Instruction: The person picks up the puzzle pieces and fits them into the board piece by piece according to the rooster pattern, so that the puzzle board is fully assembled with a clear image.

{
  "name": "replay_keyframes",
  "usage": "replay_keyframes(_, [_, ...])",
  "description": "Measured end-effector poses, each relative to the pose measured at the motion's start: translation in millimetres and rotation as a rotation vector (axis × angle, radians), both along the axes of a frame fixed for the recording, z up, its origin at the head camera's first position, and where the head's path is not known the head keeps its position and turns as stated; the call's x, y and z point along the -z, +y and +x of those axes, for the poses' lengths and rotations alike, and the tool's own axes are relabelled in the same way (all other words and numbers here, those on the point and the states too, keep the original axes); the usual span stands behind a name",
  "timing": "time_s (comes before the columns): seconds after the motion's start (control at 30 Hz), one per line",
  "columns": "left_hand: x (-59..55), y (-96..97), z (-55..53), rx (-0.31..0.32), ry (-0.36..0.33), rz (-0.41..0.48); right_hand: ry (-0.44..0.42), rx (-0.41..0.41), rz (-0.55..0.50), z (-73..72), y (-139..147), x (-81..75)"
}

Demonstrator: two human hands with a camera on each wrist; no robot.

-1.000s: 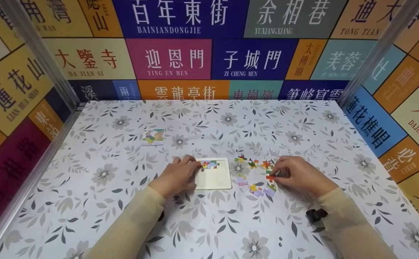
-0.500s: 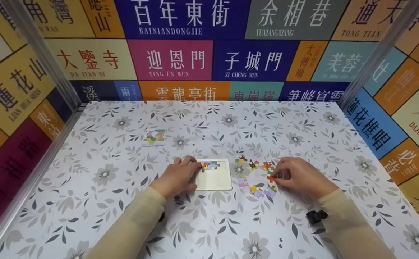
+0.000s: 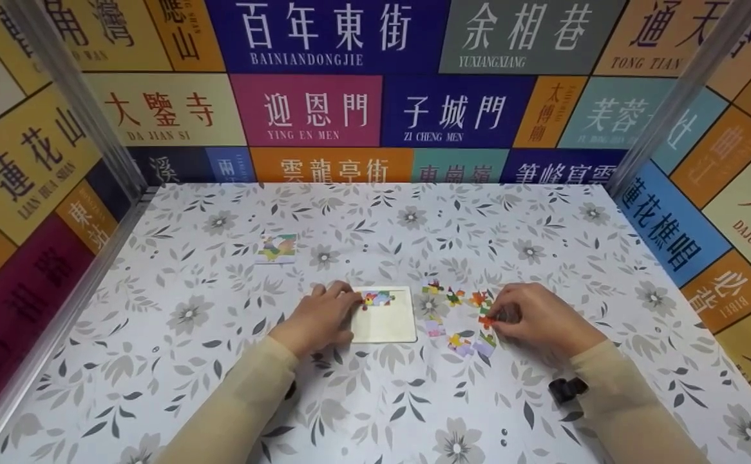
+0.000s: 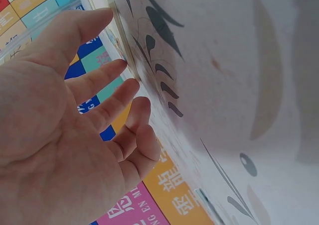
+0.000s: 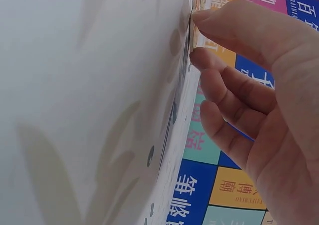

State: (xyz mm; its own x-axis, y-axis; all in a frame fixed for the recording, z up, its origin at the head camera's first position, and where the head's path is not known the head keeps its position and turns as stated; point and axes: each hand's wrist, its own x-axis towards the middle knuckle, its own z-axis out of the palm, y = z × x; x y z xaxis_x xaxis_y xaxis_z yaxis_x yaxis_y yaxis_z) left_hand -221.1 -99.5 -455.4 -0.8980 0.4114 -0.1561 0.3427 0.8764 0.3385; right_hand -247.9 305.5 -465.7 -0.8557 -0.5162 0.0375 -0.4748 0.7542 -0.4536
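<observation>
The left hand [image 4: 65,115] has its thumb [image 4: 89,25] and nearest fingers [image 4: 102,75] at a thin pale tray [image 4: 124,34] on the leaf-printed surface [image 4: 219,95] — coloured lettered panels [image 4: 172,185] beyond its edge.

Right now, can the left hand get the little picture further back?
Probably yes: the left hand touches the tray, and only flowery tabletop lies between it and the little picture.

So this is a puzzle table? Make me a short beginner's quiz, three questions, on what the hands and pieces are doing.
1. Which hand is at the left edge of the tray?
2. True or false: the loose pieces lie to the right of the tray.
3. The right hand pinches: A) the tray; B) a piece; C) nothing.

Key: 1. The left hand. 2. True. 3. B.
</observation>
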Motion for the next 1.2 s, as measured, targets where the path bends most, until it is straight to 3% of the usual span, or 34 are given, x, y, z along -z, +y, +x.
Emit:
replay_keyframes(0.27, [0.9,-0.9,0.5,0.001,0.008,-0.01,0.021,0.03,0.006,1.6,-3,0.2])
replay_keyframes(0.47, [0.4,-1.7,1.7,0.025,0.03,-0.01,0.112,-0.033,-0.005,1.7,-5,-0.1])
replay_keyframes(0.8, [-0.9,0.9,0.2,0.012,0.006,-0.022,0.166,-0.024,-0.002,0.6,-14,-7.0])
replay_keyframes(1.2, [-0.5,1.2,0.5,0.01,0.011,-0.027,0.184,-0.031,-0.004,-4.2,-32,-6.9])
